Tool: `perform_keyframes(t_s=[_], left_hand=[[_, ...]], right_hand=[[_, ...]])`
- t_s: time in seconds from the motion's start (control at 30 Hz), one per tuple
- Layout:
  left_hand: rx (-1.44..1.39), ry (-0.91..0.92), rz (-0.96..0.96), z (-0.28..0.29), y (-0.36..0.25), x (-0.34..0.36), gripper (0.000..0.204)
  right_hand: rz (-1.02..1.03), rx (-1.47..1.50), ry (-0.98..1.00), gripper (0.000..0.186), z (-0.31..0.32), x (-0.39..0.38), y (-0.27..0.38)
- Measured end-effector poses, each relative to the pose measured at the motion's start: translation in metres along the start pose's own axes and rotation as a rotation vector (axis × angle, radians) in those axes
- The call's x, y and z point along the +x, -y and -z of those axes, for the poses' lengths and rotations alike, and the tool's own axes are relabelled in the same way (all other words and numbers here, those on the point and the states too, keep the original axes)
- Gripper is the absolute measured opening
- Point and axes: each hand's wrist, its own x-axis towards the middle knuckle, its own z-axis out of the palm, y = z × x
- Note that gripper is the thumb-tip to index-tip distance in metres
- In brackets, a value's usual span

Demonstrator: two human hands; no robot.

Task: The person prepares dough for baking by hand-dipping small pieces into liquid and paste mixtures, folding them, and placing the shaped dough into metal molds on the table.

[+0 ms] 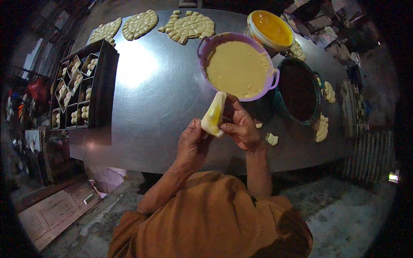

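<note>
A pale, elongated piece of dough (214, 112) with a glossy yellow patch is held up over the metal table, just below a purple handled bowl (236, 69) of pale yellow batter. My right hand (238, 129) grips it from the right, thumb across its lower part. My left hand (193, 135) pinches at its lower left, fingers partly hidden behind it. Right of the purple bowl is a green tub (318, 94) with dark, unclear contents. A white bucket (268, 46) holding yellow stuff stands behind them. Small dough scraps (271, 139) lie near my right hand.
The steel table (142, 107) carries several flattened rounds of dough pieces (189, 26) along the back. A dark compartmented crate (77, 103) with small dough balls sits at the left. More dough pieces (321, 129) lie at the right edge. Concrete floor and clutter surround the table.
</note>
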Motion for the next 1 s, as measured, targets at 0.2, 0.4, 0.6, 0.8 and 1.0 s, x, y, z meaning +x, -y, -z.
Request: perform_keyframes(t_s=[0.2,0.4,0.6,0.8,1.0], left_hand=[[-0.112,-0.017,-0.046,-0.016,-0.022,-0.004,0.025],[0.042,-0.118,-0.042,-0.009,-0.036,-0.006,0.022],[0.496,-0.05,-0.236,-0.01,-0.044,-0.015,0.021],[0.803,0.105,-0.215,-0.004,-0.059,-0.033,0.016],[0.463,0.116,0.045,0.008,-0.066,-0.025,0.022]], right_hand=[[0.21,0.094,-0.114,0.053,-0.003,-0.005,-0.028],[0.642,-0.982,-0.04,0.033,-0.004,-0.009,-0.028],[0.854,-1.759,0.172,0.035,-0.016,-0.015,-0.001],[0.594,-1.492,0.109,0.029,-0.02,-0.009,0.011],[0.64,-1.508,0.301,0.023,-0.024,-0.009,0.026]])
